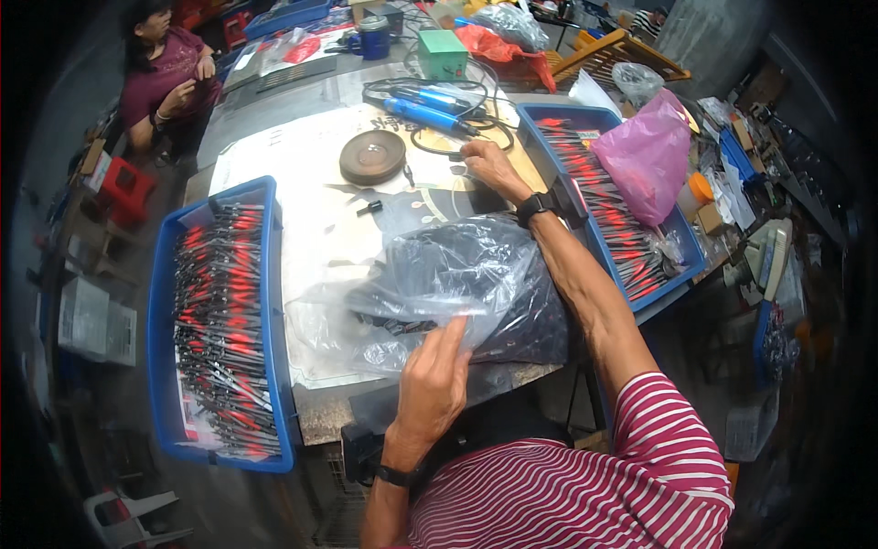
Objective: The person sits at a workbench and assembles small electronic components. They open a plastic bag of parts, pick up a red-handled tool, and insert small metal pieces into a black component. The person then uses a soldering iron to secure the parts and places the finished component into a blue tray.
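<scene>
A clear plastic bag (503,284) with dark small parts inside lies at the near edge of the table. My left hand (433,380) is at the bag's mouth, fingers closed on its near rim. Beyond the bag, my right hand (495,170) is low over the table with curled fingers, beside a black cable. At its fingertips is a small dark piece, and whether it is held or part of the cable is unclear. Two blue electric screwdrivers (425,112) lie just past that hand. A small black part (369,208) rests near a round brown dish (372,156).
Blue bins of red-and-black slender pieces flank me: a left bin (283,366) and a right bin (611,261). A pink bag (645,156) covers part of the right one. A green box (442,55) and blue mug (373,38) stand farther back. Another person (174,78) is at far left.
</scene>
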### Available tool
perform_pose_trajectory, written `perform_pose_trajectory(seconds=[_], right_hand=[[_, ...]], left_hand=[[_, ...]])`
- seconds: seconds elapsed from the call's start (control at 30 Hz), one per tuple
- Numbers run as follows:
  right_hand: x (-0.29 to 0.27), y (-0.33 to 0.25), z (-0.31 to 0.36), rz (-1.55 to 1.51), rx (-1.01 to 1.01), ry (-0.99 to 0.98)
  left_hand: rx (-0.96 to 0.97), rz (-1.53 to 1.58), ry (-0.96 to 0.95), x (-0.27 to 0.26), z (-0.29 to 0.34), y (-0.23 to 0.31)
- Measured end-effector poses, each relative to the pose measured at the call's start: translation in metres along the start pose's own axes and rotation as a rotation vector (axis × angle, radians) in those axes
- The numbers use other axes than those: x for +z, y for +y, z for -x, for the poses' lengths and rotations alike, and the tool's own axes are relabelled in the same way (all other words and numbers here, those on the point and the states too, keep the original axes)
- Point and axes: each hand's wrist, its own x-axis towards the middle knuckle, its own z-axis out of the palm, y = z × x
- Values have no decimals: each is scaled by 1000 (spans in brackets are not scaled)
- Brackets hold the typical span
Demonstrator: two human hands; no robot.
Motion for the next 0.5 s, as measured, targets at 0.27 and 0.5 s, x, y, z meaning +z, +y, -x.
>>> perform_pose_trajectory(seconds=[0.27,0.5], right_hand=[[5,11,-11,266,-81,-165],[23,7,-22,238,-143,-161]], left_hand=[[95,27,111,5,23,-22],[96,123,95,3,34,-36]])
